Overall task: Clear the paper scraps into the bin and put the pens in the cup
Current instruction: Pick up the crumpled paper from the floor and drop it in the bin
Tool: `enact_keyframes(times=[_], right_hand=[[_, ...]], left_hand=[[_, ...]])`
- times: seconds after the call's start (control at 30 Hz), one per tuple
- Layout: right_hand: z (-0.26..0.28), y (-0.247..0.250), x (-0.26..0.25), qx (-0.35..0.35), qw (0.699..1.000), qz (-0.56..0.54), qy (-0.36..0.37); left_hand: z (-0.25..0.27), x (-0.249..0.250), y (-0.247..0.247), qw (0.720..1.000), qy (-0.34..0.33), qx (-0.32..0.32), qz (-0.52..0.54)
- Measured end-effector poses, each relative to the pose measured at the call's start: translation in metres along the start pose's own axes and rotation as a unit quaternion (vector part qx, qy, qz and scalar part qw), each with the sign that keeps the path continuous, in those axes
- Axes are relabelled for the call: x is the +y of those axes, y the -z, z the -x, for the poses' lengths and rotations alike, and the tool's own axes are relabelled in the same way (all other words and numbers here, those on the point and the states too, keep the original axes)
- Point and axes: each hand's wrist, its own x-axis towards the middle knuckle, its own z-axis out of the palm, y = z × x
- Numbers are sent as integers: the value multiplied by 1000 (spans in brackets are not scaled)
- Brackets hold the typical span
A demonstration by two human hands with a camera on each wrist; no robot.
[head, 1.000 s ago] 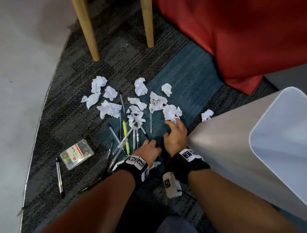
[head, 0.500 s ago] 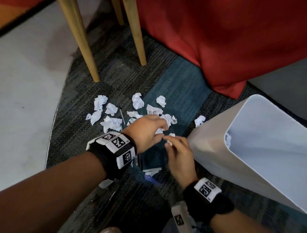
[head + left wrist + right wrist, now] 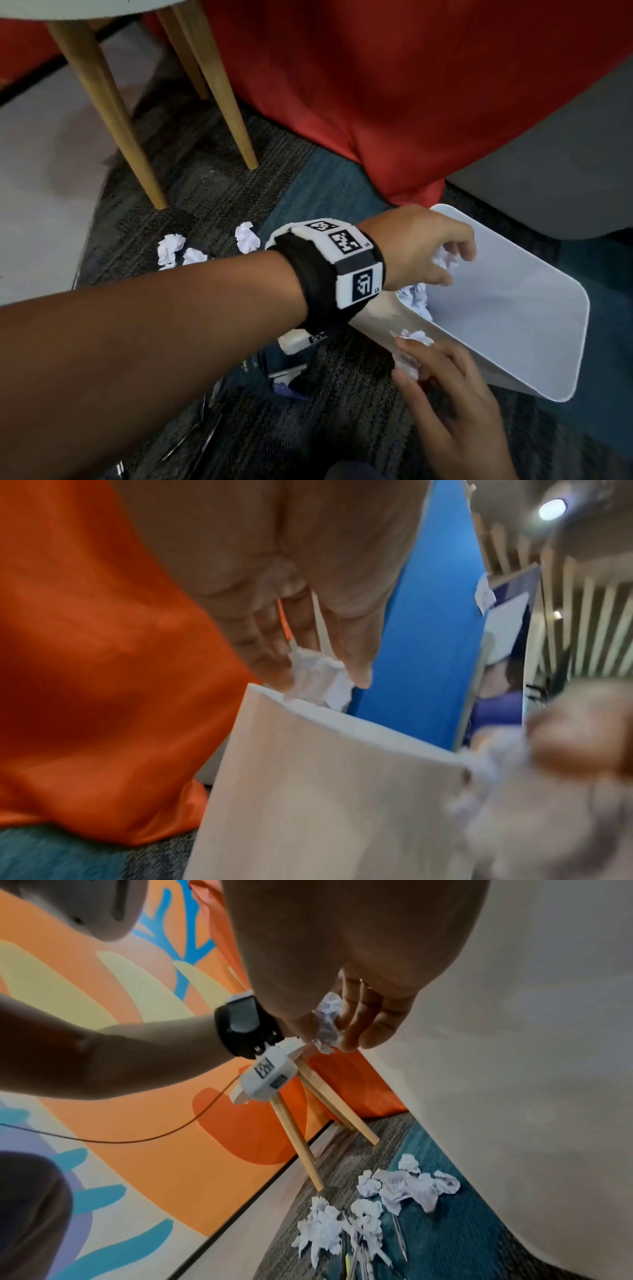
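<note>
Moving: we note both hands have left the carpet for the bin (image 3: pixel 507 349).
Left hand (image 3: pixel 421 250): pinching scrap (image 3: pixel 445 260) over bin.
Right hand (image 3: pixel 452 387): clutching scrap (image 3: pixel 412 339) at rim — first drops imminent.
Pens (image 3: pixel 363 1259): untouched, on carpet.

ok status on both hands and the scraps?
Left hand holds a scrap over the bin mouth. Right hand holds another scrap at the rim. More scraps and pens on the carpet. Nothing blocking.
</note>
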Motion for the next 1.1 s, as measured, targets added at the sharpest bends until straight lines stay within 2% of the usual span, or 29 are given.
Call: enact_keyframes(times=[0.07, 0.1, 0.2, 0.3, 0.4, 0.47, 0.57, 0.63, 0.7, 0.77, 0.83, 0.9, 0.97, 1.03, 1.1], right_hand=[[4, 8, -6, 39, 999, 0, 3], [3, 12, -8, 62, 998, 0, 5], [-12, 30, -10, 116, 993, 34, -6], [-38, 44, -5, 108, 990, 87, -39], [-61, 44, 7, 56, 982, 156, -88], [-73, 44, 18, -18, 971, 212, -108], [-79, 46, 31, -148, 933, 283, -167], [-83, 47, 30, -152, 929, 285, -180], [-86, 41, 18, -92, 956, 242, -137], [-87, 26, -2, -6, 979, 196, -62], [-85, 4, -32, 23, 990, 138, 20], [-79, -28, -54, -19, 993, 75, 85], [-73, -70, -62, -87, 989, 41, 109], [-69, -117, -49, -156, 983, 29, 98], [-69, -165, -24, -230, 968, 63, 74]], left_hand=[[-2, -2, -5, 997, 2, -44, -62], [0, -3, -4, 996, -6, -40, -79], [14, -10, 10, 997, -18, 9, -79], [36, -32, 31, 996, 5, 35, -76], [64, -58, 49, 994, 37, 46, -87], [83, -72, 58, 992, 62, 49, -102], [112, -90, 63, 987, 96, 53, -113], [133, -100, 64, 985, 116, 51, -116], [156, -109, 63, 981, 138, 37, -130], [183, -120, 59, 974, 168, 18, -151], [213, -132, 50, 963, 212, 7, -165], [244, -147, 38, 950, 265, -5, -165], [276, -164, 21, 933, 324, -28, -156], [306, -181, 0, 915, 373, -54, -145], [326, -198, -20, 898, 411, -79, -139]])
